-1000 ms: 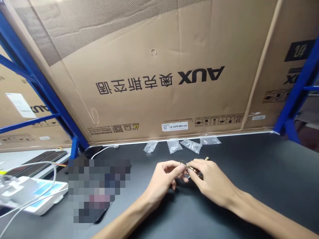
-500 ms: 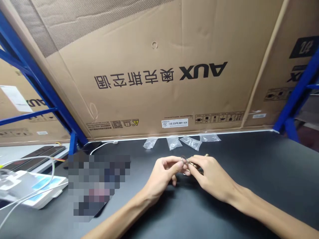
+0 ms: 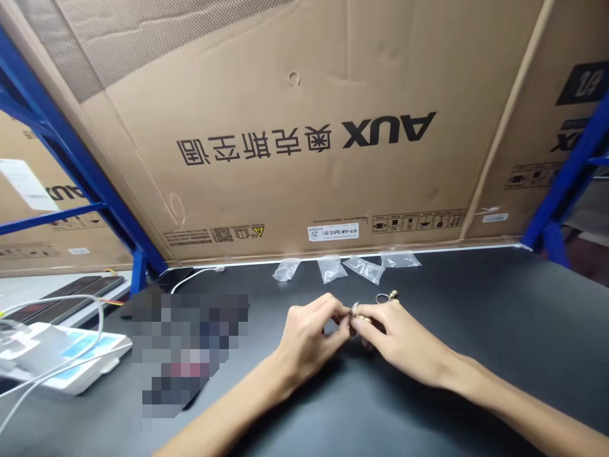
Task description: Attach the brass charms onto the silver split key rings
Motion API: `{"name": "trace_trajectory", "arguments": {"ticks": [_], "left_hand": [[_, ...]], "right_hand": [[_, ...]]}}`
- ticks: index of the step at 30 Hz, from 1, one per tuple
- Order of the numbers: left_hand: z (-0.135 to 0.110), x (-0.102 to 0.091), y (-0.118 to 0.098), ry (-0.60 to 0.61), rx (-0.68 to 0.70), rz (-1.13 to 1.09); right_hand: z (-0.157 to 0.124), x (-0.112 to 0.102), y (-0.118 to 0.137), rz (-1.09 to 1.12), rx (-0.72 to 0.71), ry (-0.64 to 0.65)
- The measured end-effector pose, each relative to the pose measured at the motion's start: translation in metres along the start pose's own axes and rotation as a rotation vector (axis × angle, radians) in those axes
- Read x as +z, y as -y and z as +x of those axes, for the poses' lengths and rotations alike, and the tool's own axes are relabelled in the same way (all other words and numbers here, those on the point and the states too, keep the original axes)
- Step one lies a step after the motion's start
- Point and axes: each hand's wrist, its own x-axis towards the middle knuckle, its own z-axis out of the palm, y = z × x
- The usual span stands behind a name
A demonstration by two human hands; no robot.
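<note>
Above the black tabletop, my right hand is closed around a brass-coloured metal keychain, much of it hidden by the fingers. A thin ring and a small brass-coloured knob stick out behind the knuckles. Thumb and forefinger of my left hand pinch the near end of the same piece, where a silvery ring shows between the two hands. The pinched part is too small to make out fully.
Several clear plastic bags lie along the back of the black table. Behind stands a large cardboard box, between blue metal posts. To the left are a white box, cables, dark phone-like slabs and a pixelated patch.
My left hand has turned over and now pinches with its fingertips pointing right. My right hand stays nearly in place; a ring and knob now show more clearly behind its knuckles.
</note>
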Motion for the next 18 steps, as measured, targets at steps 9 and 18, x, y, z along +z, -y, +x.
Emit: {"name": "trace_trajectory", "arguments": {"ticks": [9,18], "left_hand": [[0.001,-0.012,0.015,0.051,0.339,0.403],[0.003,-0.003,-0.003,-0.028,-0.192,-0.206]], "right_hand": [[0.001,-0.016,0.001,0.566,0.084,0.308],[0.001,-0.014,0.0,0.281,0.052,0.159]]}}
